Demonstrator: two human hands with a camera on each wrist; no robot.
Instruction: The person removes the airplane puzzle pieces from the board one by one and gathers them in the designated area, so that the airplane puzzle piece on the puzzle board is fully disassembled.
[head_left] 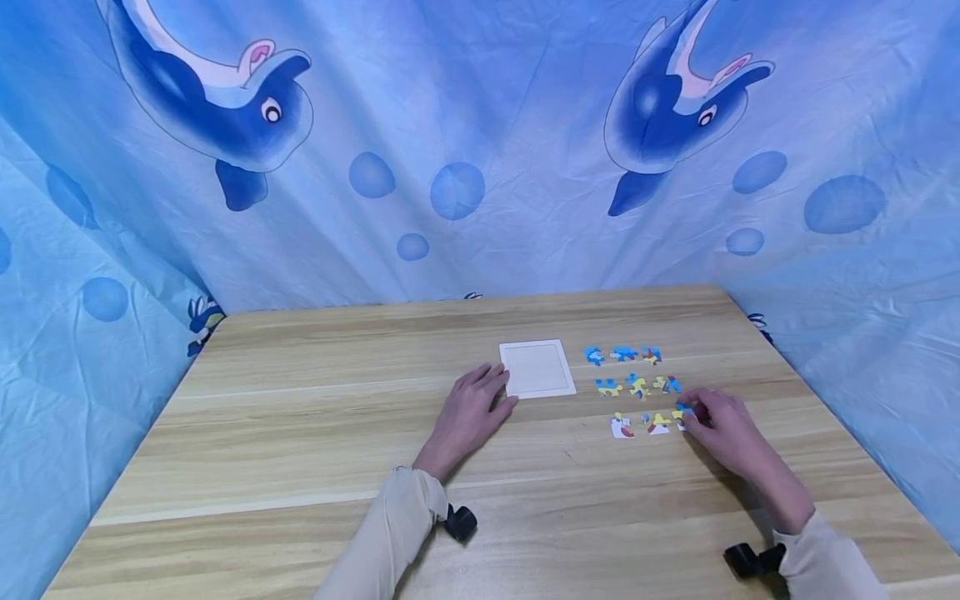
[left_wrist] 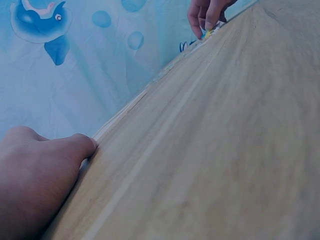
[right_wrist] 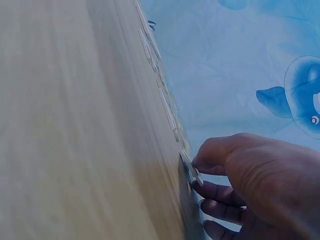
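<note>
My right hand pinches a jigsaw puzzle piece between thumb and fingers, at the right end of the nearest row. In the head view that piece shows blue and yellow and is partly covered by the fingers. Beside the white square puzzle frame lies my left hand, palm down, its fingertips at the frame's left edge and lower left corner. Loose pieces lie in three rows right of the frame: a mostly blue far row, a yellow and blue middle row, and a near row with white and red.
The wooden table carries the frame and pieces toward its right half. Behind it and at both sides hangs a blue curtain with dolphins and bubbles. A black wrist camera sits at the left cuff, another camera at the right.
</note>
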